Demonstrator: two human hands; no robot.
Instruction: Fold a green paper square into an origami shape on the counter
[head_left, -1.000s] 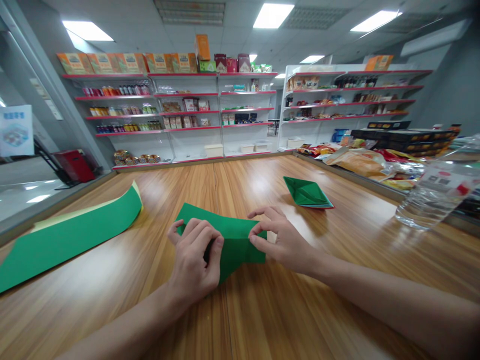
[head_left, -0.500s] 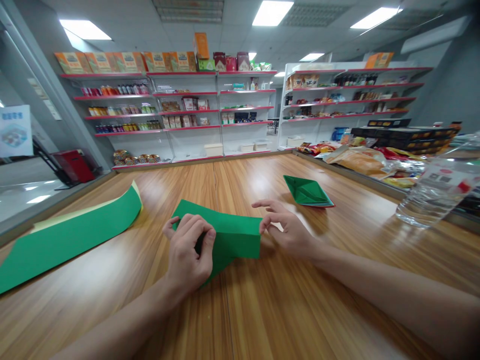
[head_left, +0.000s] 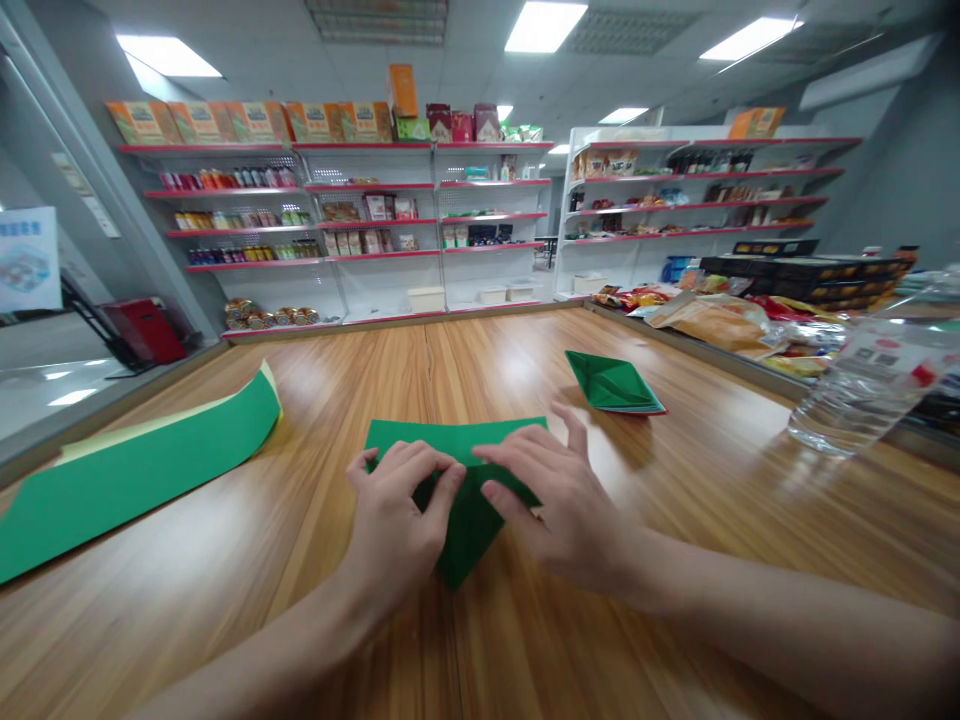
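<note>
A partly folded sheet of green paper [head_left: 471, 530] is held just above the table in front of me, its lower corner pointing down toward me. My left hand [head_left: 401, 510] pinches it between thumb and bent fingers near the middle fold. From the other side, my right hand [head_left: 559, 490] grips the paper's right part, index finger over the top and thumb below, with the little finger raised. The fingertips of both hands nearly meet at the centre. Part of the sheet is hidden behind the fingers.
A folded green paper piece [head_left: 615, 382] lies farther back on the right. Long green and yellow sheets [head_left: 142, 490] curl up on the left. A clear plastic bottle [head_left: 847, 390] leans at the right, near packaged snacks [head_left: 720, 320]. Stocked shelves [head_left: 360, 220] stand beyond the wooden table [head_left: 360, 360].
My right hand has moved left from the paper's right edge toward the centre fold. The sheet has turned and its lower corner now faces me. My left hand has shifted slightly right.
</note>
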